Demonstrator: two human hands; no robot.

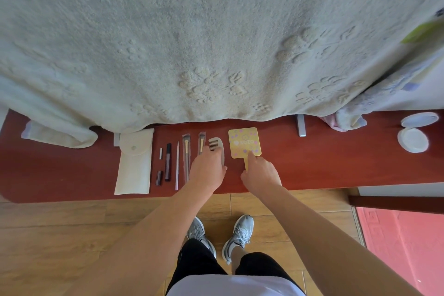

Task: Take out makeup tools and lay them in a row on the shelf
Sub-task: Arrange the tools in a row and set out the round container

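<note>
Midway along the red-brown wooden shelf [324,163], the yellow square hand mirror [243,142], judged light, stiff, breakable and best taken by its thin handle, is pressed by the right hand's [260,174] straight forefinger, while the pale toothed comb [216,145] is covered by the left hand [209,170], whose grip cannot be told.

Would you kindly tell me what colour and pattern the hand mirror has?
The hand mirror is yellow with pink and purple spots, clearest in head view.

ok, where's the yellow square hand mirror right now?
Head view: the yellow hand mirror ends the row on the red-brown shelf, right of the pale comb, right hand touching its lower edge.
</note>
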